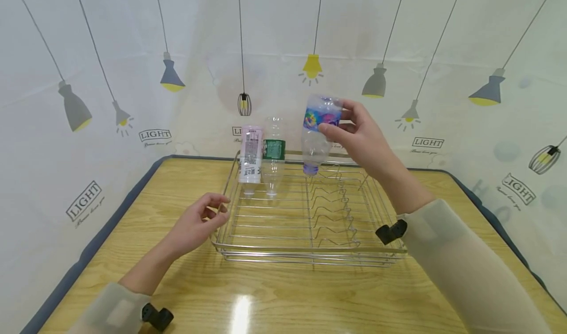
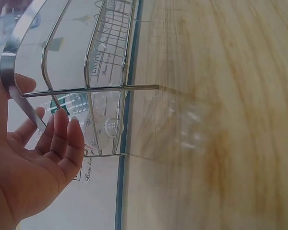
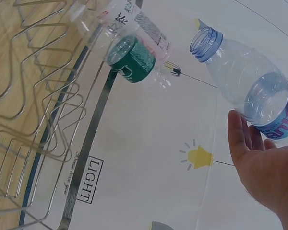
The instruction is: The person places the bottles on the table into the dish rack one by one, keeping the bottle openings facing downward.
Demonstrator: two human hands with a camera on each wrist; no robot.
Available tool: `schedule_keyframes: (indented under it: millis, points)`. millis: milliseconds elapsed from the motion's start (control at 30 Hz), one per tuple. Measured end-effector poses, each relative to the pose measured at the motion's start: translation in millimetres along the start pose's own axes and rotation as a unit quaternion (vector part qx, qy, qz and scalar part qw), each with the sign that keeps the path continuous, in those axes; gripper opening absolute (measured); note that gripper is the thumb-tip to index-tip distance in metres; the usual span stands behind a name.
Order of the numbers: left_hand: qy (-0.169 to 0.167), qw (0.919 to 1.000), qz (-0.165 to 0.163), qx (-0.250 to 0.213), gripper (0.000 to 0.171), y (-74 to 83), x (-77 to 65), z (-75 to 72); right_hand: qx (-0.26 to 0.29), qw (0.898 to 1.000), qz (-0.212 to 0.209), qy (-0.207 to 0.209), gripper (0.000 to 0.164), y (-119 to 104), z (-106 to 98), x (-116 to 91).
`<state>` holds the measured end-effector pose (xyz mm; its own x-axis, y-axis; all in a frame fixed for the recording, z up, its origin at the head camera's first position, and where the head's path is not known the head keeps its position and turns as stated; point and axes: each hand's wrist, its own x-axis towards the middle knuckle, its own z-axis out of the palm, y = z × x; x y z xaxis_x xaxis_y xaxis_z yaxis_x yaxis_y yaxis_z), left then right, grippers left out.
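Note:
My right hand [image 1: 365, 137] grips a clear plastic bottle [image 1: 316, 147] with a blue and purple label. The bottle is upside down, its bluish neck pointing down over the back of the wire dish rack [image 1: 310, 249]. In the right wrist view its mouth [image 3: 205, 44] shows no cap. My left hand [image 1: 201, 223] holds the rack's left rim, with thumb and fingers on either side of the metal band [image 2: 26, 108]. Two more bottles stand neck down in the rack's back left: one with a pink and white label [image 1: 251, 152], one with a green label [image 1: 274, 150].
Wavy wire dividers [image 1: 332, 211] run along the right half of the rack. The rack sits on a wooden table [image 1: 274, 299] with a dark blue edge. Behind it hangs a pale cloth [image 1: 283, 39] printed with lamps.

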<state>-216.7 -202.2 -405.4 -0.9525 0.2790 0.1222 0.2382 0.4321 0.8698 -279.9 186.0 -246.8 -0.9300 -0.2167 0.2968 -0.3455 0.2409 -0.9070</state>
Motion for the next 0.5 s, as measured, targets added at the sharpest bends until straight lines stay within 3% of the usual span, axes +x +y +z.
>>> schedule_keyframes:
  millis: [233,500]
  points:
    - [-0.034,0.9977,0.011,-0.058,0.043,-2.3,1.5,0.4,0.058,0.998,-0.012,0.019,0.073,-0.9,17.4,18.1]
    - [-0.039,0.9947,0.019,-0.093,0.045,-7.8,3.6,1.1,0.108,0.994,-0.015,0.029,0.072,1.9,47.6,33.6]
